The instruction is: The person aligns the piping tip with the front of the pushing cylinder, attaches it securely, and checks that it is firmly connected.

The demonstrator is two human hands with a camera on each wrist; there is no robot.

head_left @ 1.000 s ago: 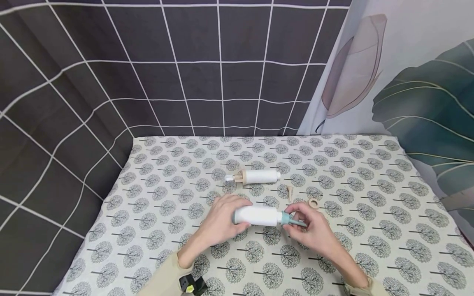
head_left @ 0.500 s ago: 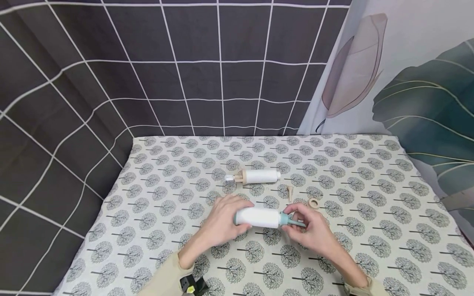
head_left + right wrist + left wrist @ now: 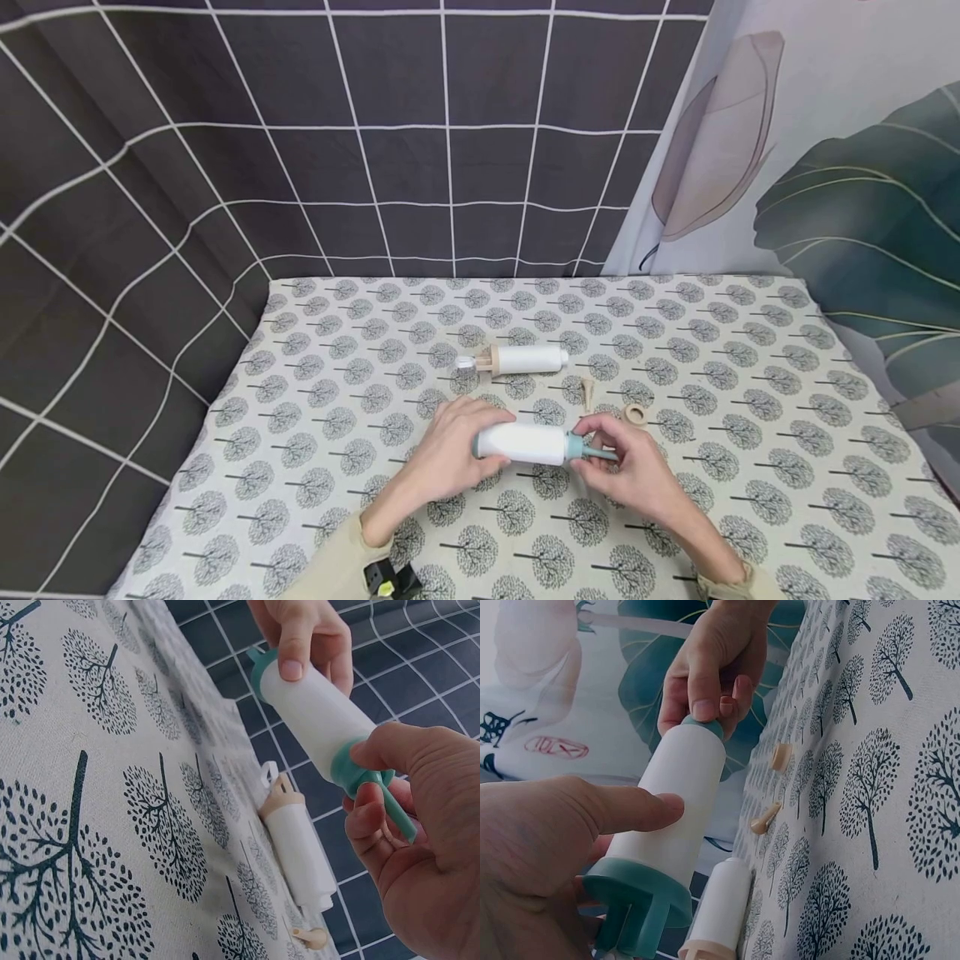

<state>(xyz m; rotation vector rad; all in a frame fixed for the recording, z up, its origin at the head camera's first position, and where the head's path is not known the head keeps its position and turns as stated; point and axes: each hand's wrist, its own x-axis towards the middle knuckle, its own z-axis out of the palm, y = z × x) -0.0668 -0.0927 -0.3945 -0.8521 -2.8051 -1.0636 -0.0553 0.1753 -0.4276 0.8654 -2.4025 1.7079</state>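
Observation:
My left hand (image 3: 457,446) grips a white cylinder (image 3: 521,442) near its teal base end. In the left wrist view that end has a teal collar (image 3: 641,889) with prongs extending from it. At the opposite end, my right hand (image 3: 630,458) pinches a teal cap (image 3: 576,446) with a thin teal stem (image 3: 397,814). The cap sits against the white cylinder, which is held lengthwise above the cloth. Beyond the hands lies a similar white cylinder (image 3: 528,358) with a beige collar (image 3: 493,359) and a clear tip (image 3: 466,362).
A small beige cone-shaped nozzle (image 3: 587,392) and a beige ring (image 3: 634,413) lie beyond my right hand. A tree-print cloth (image 3: 337,500) covers the table. Behind it hangs a dark grid-patterned curtain (image 3: 390,167), with a leaf-print one (image 3: 862,208) at the right.
The teal cap and the white cylinder have come closer together; the white neck once showing between them is now covered. Both hands stay nearly in place.

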